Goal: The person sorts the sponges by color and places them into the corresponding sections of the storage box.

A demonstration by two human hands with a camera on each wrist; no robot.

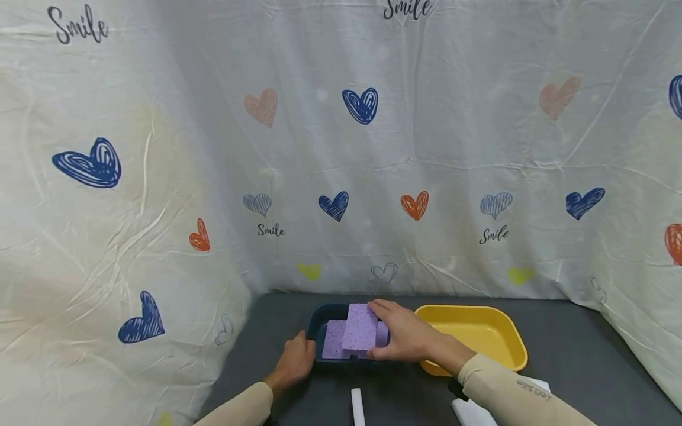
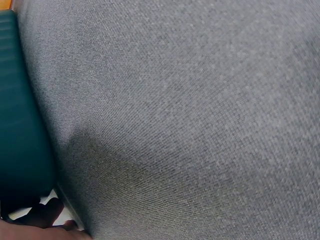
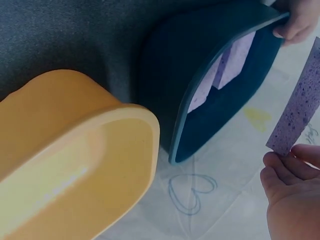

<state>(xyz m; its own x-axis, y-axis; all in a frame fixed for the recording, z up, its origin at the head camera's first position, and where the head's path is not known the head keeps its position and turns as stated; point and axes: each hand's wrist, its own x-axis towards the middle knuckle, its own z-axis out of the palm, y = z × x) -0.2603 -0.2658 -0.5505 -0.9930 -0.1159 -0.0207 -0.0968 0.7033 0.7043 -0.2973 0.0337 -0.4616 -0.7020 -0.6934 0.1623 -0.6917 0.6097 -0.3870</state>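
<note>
A purple speckled sponge (image 1: pixel 360 326) is held between the thumb and fingers of my right hand (image 1: pixel 407 332), raised over a dark teal bin (image 3: pixel 165 60). In the right wrist view the held sponge (image 3: pixel 300 100) appears edge-on, apart from the bin's rim. Inside the bin lie two more purple sponges, one on the left (image 1: pixel 333 340) and one on the right (image 1: pixel 382 334), partly covered by the held one in the head view. My left hand (image 1: pixel 297 357) grips the bin's left end at the rim; the left wrist view catches only part of its fingers (image 2: pixel 45 215).
A yellow bin (image 1: pixel 479 315) stands right of the teal one, under my right forearm. Toward the front of the dark grey table (image 1: pixel 298 408) lie a white bar-like piece (image 1: pixel 357 407) and a white object (image 1: pixel 471 412) partly behind the right sleeve. A heart-printed curtain (image 1: pixel 341 160) hangs behind.
</note>
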